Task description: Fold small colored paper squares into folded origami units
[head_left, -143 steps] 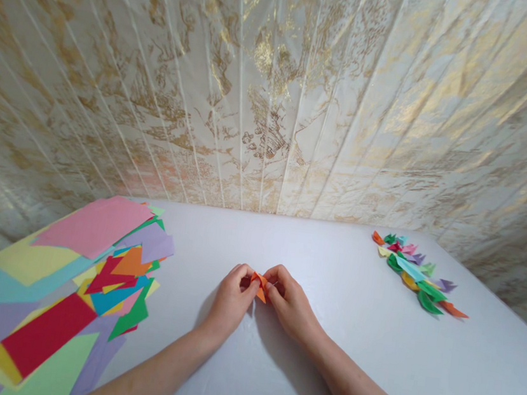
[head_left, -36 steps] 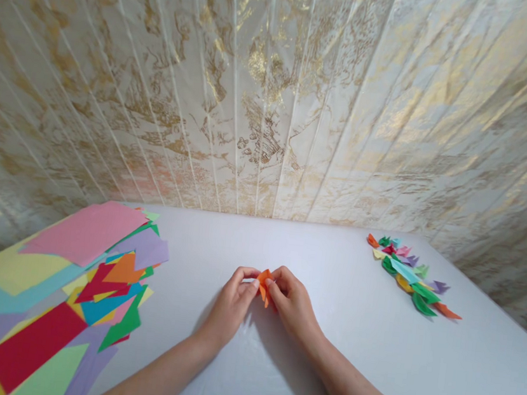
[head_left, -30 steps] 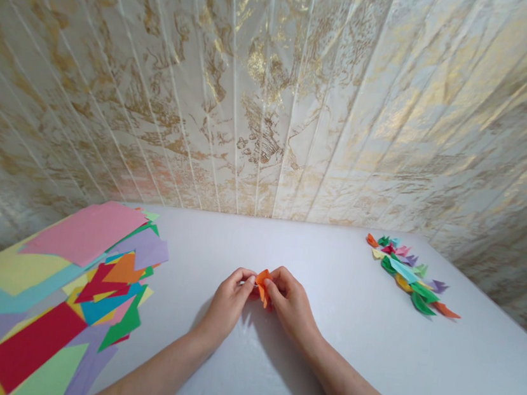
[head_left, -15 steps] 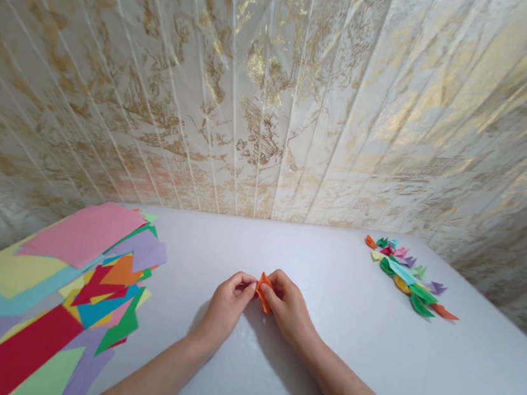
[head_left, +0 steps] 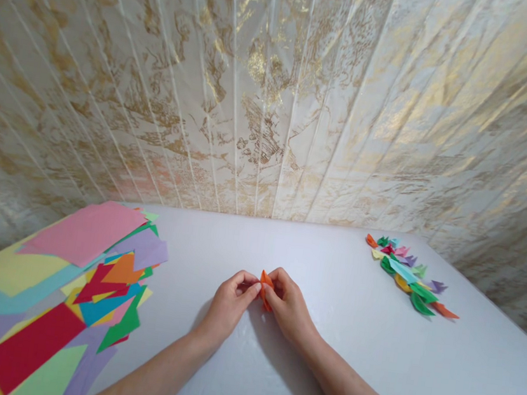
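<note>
Presently, your left hand and right hand both pinch the orange paper, with closed grip, above the tabletop. It seems partly folded but not yet finished, while folded pieces lie at right and loose sheets at left. Compared with some seconds ago, it looks narrower.

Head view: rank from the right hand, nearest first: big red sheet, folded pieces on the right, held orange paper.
1. Held orange paper: at the right hand, by its fingertips.
2. Folded pieces: off to its right.
3. Big red sheet: far left.
</note>
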`<state>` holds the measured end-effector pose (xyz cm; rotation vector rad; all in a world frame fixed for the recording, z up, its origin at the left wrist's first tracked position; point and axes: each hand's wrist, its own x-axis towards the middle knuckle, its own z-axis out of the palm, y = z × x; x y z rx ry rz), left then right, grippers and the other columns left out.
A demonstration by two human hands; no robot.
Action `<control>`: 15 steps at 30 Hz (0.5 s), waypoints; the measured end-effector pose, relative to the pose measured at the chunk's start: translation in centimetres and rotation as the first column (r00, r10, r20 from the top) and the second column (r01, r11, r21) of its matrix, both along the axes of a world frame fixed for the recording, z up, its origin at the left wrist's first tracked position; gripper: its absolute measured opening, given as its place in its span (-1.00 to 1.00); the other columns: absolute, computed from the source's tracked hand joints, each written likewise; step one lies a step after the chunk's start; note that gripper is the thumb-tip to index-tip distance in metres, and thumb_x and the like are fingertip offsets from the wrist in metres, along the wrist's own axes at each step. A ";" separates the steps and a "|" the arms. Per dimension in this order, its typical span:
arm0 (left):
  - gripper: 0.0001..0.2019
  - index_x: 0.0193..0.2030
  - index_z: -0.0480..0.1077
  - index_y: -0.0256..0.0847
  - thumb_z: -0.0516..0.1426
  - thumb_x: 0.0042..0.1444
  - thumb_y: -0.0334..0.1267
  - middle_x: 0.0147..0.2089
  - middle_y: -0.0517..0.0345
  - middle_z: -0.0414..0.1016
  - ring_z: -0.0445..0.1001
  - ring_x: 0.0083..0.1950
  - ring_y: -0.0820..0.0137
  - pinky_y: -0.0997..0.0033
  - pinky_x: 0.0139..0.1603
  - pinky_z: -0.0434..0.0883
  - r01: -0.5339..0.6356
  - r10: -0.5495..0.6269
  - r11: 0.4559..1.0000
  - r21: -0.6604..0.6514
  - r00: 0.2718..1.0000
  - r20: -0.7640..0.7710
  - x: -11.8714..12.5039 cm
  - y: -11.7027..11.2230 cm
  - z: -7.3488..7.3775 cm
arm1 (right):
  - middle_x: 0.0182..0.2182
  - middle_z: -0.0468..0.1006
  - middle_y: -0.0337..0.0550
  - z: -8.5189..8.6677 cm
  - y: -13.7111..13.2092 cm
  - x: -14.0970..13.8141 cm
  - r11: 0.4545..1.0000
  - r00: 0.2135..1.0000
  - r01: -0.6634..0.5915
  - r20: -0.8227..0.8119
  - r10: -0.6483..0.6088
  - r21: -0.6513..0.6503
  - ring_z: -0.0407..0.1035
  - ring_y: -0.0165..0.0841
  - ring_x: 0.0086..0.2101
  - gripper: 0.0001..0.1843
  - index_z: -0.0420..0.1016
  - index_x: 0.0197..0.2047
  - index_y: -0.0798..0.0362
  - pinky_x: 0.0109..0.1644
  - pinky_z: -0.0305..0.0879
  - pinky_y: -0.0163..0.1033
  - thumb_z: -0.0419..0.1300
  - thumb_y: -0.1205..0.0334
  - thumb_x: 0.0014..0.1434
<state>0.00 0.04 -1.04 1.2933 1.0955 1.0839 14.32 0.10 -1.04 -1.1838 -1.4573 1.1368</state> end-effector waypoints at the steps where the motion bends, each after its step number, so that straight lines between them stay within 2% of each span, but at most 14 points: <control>1: -0.79 -0.29 0.44 -0.23 0.18 0.08 -0.11 -0.26 0.10 0.56 0.51 -0.20 0.30 0.35 -0.09 0.40 -0.002 0.002 1.000 -0.004 1.000 0.003 0.0 0.0 -0.1 | -0.58 0.33 -0.39 0.0 0.0 0.0 1.000 1.000 -0.005 -0.012 0.005 -0.003 0.24 -0.44 -0.56 -0.78 0.24 -0.41 0.00 -0.46 0.15 -0.33 0.16 0.11 0.17; 8: -0.81 -0.31 0.42 -0.23 0.20 0.05 -0.14 -0.30 0.14 0.53 0.48 -0.24 0.33 0.37 -0.12 0.39 -0.020 0.020 1.000 -0.015 1.000 0.004 0.0 0.2 -0.2 | -0.60 0.34 -0.38 0.1 0.0 0.0 0.999 0.998 -0.047 -0.047 0.046 -0.015 0.24 -0.45 -0.56 -0.82 0.23 -0.39 0.01 -0.46 0.15 -0.33 0.15 0.17 0.17; 15: -0.81 -0.34 0.39 -0.22 0.18 0.05 -0.12 -0.34 0.16 0.51 0.47 -0.28 0.35 0.38 -0.17 0.39 -0.038 0.038 0.999 0.005 0.999 -0.016 0.0 0.3 -0.2 | -0.57 0.38 -0.35 0.0 0.0 0.2 0.997 0.996 -0.074 -0.044 0.073 -0.015 0.28 -0.42 -0.51 -0.76 0.26 -0.37 0.02 -0.38 0.19 -0.31 0.13 0.06 0.22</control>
